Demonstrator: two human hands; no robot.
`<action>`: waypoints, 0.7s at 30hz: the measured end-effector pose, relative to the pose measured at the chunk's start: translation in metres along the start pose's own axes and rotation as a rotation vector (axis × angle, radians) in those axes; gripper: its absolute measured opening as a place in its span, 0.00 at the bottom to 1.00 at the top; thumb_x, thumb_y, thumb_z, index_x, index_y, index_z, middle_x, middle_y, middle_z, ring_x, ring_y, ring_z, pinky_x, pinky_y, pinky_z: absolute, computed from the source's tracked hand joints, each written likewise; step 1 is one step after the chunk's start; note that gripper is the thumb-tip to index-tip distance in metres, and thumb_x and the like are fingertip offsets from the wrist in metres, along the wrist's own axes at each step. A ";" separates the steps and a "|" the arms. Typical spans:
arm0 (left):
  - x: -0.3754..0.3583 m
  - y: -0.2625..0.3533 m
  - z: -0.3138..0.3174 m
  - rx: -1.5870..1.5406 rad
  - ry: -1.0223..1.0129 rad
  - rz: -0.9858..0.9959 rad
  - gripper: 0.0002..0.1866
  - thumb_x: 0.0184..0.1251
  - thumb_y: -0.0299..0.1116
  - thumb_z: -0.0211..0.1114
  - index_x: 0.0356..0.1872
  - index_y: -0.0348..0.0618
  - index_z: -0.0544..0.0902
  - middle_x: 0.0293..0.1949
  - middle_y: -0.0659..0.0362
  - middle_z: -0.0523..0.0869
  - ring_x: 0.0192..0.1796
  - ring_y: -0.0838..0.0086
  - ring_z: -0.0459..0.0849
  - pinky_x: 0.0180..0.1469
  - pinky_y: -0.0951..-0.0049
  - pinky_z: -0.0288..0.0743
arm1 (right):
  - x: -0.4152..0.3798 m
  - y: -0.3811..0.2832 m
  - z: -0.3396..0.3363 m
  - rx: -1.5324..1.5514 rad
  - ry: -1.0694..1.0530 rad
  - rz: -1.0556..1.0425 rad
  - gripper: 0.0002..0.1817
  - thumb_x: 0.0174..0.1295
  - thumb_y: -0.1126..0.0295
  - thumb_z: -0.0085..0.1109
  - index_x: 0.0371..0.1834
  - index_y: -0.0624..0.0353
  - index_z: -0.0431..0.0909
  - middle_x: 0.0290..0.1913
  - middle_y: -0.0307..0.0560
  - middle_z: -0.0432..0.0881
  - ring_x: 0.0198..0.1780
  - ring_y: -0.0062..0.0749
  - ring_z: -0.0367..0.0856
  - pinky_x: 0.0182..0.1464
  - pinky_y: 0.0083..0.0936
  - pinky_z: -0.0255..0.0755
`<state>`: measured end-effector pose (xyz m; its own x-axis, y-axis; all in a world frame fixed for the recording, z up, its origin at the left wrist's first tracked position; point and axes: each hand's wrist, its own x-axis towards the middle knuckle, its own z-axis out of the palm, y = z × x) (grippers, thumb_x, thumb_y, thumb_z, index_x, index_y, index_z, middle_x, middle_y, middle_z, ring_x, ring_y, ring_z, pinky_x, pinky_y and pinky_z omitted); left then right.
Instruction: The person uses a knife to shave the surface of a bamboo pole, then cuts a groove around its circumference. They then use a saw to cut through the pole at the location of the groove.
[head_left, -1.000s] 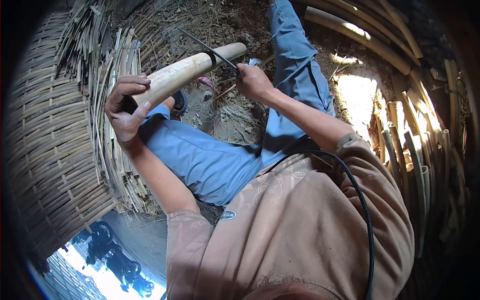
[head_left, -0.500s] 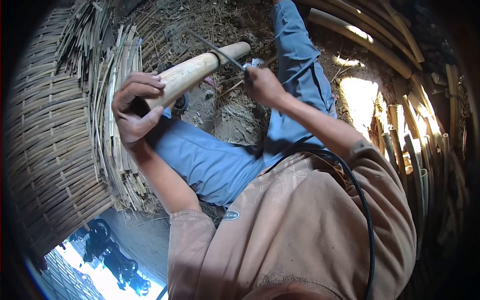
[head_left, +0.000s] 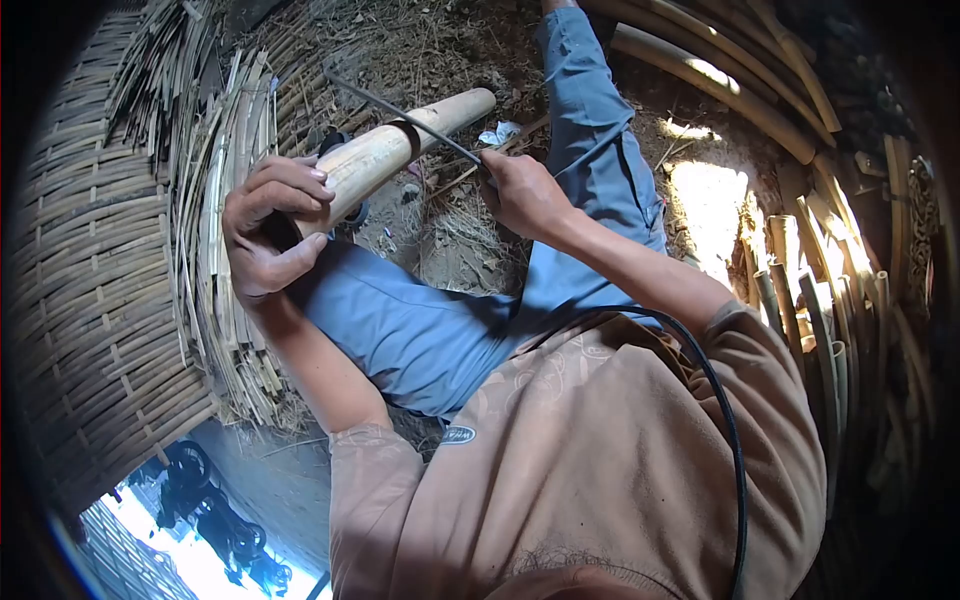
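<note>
A thick, pale bamboo pole section (head_left: pixel 365 167) slants up and to the right in front of me. My left hand (head_left: pixel 265 225) is closed around its near end, fingers on top and thumb below. My right hand (head_left: pixel 527 195) is a fist around the grip end of a long, narrow, dark metal blade (head_left: pixel 362 94). This blade lies across the upper side of the bamboo, its tip pointing up and left. A dark band or notch shows on the bamboo where the blade crosses. The tool's handle is hidden in my fingers.
Split bamboo strips (head_left: pixel 240 170) lie in bundles beside a woven bamboo mat (head_left: pixel 100 290) on the left. Bamboo poles (head_left: pixel 720 90) rest at the upper right, with cut bamboo pieces (head_left: pixel 800 270) standing at the right. Dry debris covers the ground (head_left: pixel 470 235).
My right hand and the blade have moved slightly left and down, so more of the blade reaches past the bamboo. My left hand keeps its hold on the bamboo.
</note>
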<state>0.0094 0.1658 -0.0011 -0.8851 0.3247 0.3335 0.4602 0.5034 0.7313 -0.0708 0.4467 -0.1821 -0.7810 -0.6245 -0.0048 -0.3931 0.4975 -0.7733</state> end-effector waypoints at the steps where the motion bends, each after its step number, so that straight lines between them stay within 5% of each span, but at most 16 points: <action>1: 0.000 0.002 0.002 0.002 -0.003 0.002 0.16 0.34 0.29 0.71 0.31 0.38 0.86 0.38 0.53 0.90 0.48 0.59 0.86 0.66 0.52 0.74 | 0.004 0.008 0.010 -0.009 -0.003 0.062 0.08 0.62 0.74 0.52 0.41 0.64 0.77 0.36 0.70 0.85 0.43 0.69 0.84 0.47 0.60 0.76; 5: 0.014 0.014 0.013 0.011 -0.066 0.013 0.16 0.33 0.29 0.70 0.30 0.39 0.87 0.38 0.54 0.91 0.46 0.60 0.86 0.66 0.52 0.74 | 0.059 0.068 0.036 -0.052 0.000 0.158 0.08 0.62 0.73 0.52 0.41 0.64 0.77 0.37 0.69 0.85 0.43 0.69 0.84 0.49 0.59 0.76; 11: 0.005 0.003 0.006 -0.004 -0.004 0.001 0.15 0.33 0.29 0.70 0.30 0.39 0.86 0.38 0.53 0.91 0.48 0.61 0.86 0.66 0.53 0.74 | 0.005 0.002 0.000 0.045 0.023 -0.007 0.08 0.66 0.70 0.55 0.37 0.65 0.76 0.32 0.70 0.82 0.40 0.70 0.82 0.42 0.57 0.75; 12: 0.004 0.002 0.005 -0.009 -0.005 0.005 0.15 0.33 0.29 0.70 0.30 0.38 0.86 0.38 0.53 0.90 0.48 0.61 0.86 0.65 0.53 0.75 | 0.000 -0.004 0.001 0.061 -0.011 0.054 0.07 0.62 0.73 0.54 0.40 0.65 0.76 0.38 0.71 0.84 0.46 0.69 0.84 0.50 0.59 0.76; 16: 0.018 0.012 0.013 0.018 -0.051 0.045 0.15 0.34 0.30 0.70 0.30 0.38 0.86 0.38 0.53 0.91 0.47 0.60 0.86 0.65 0.53 0.75 | 0.046 0.063 0.050 -0.024 0.052 0.248 0.09 0.63 0.74 0.51 0.42 0.65 0.78 0.41 0.72 0.85 0.48 0.68 0.85 0.52 0.58 0.76; 21: 0.021 0.011 0.013 -0.021 0.002 0.012 0.16 0.34 0.31 0.72 0.31 0.38 0.86 0.37 0.53 0.90 0.47 0.60 0.87 0.65 0.52 0.75 | 0.020 0.030 0.018 0.099 0.024 0.090 0.05 0.61 0.74 0.54 0.35 0.66 0.76 0.33 0.70 0.84 0.42 0.69 0.84 0.47 0.59 0.77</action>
<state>-0.0027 0.1885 0.0063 -0.8796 0.3289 0.3436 0.4693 0.4825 0.7396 -0.0889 0.4381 -0.2168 -0.8228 -0.5648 -0.0632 -0.2719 0.4888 -0.8290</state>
